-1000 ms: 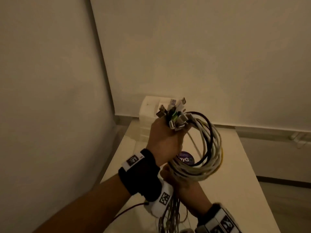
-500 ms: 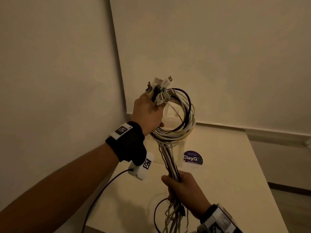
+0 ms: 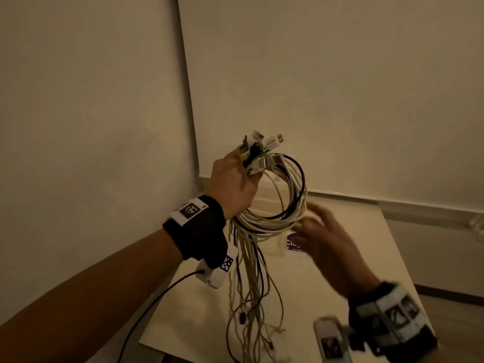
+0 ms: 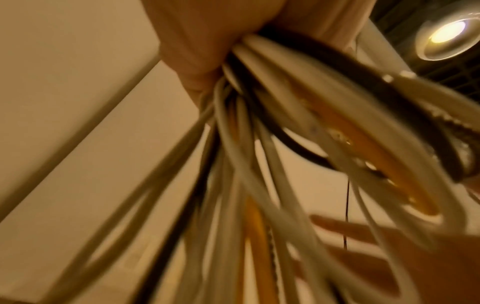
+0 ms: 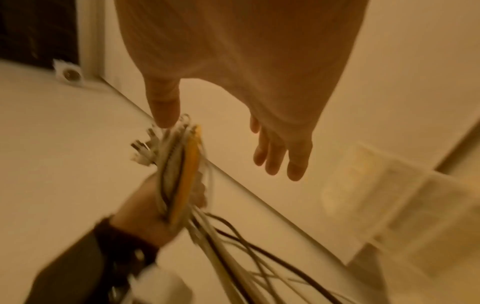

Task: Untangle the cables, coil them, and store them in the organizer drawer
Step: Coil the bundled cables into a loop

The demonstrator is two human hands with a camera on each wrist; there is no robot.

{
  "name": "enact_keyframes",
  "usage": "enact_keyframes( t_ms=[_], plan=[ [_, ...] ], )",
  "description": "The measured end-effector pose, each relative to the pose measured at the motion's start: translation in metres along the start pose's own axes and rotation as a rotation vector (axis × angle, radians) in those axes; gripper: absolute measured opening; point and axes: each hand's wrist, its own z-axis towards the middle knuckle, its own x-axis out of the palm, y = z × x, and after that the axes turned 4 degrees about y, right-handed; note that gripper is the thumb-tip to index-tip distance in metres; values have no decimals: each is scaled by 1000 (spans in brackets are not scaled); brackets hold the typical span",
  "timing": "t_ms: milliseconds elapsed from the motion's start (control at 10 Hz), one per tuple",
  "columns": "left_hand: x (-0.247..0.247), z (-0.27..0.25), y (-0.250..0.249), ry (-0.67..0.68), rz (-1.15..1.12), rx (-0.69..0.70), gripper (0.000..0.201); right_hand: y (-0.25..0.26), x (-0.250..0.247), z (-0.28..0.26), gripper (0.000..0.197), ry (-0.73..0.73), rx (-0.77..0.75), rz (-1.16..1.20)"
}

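The head camera looks forward and down from above onto a room corner and the counter (image 3: pixel 327 297). The left wrist camera looks up, very close beneath the cables (image 4: pixel 259 164). The right wrist camera looks along the right hand (image 5: pixel 246 72). All three share the cables.

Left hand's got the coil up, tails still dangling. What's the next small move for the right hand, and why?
Probably close the right hand on the hanging tails below the coil and bring up another loop. It is open beside the coil, holding nothing, while the left hand grips the coil near the connectors.
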Motion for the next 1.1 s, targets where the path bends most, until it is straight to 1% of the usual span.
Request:
enact_keyframes(
  t_ms=[100,200,300,400,500,600,700,800,900,1000,1100],
  plan=[
    [3,-3,-12,20,129,165,27,47,9,17,70,161,19,56],
    [3,-4,-14,67,183,212,40,69,17,22,35,225,178,54],
    [4,-14,-21,134,137,203,31,72,18,20,10,269,213,-55],
    [0,-22,-24,162,139,235,24,72,18,15,15,234,191,-28],
    [-7,-25,-19,190,129,219,16,69,17,13,11,190,142,36],
    [-7,-30,-19,293,119,161,18,61,18,12,8,117,112,0],
    [-5,-31,-23,308,97,172,20,59,20,12,16,81,106,-176],
    [-2,-31,-25,271,32,223,19,61,18,8,25,119,37,-212],
    [-1,-30,-22,224,-6,172,36,57,8,0,16,274,-31,-1],
    [-2,-23,-17,173,59,190,56,46,-13,-3,59,396,-54,296],
    [-4,-17,-17,115,-43,128,33,25,-19,-2,88,399,-92,622]
  ],
)
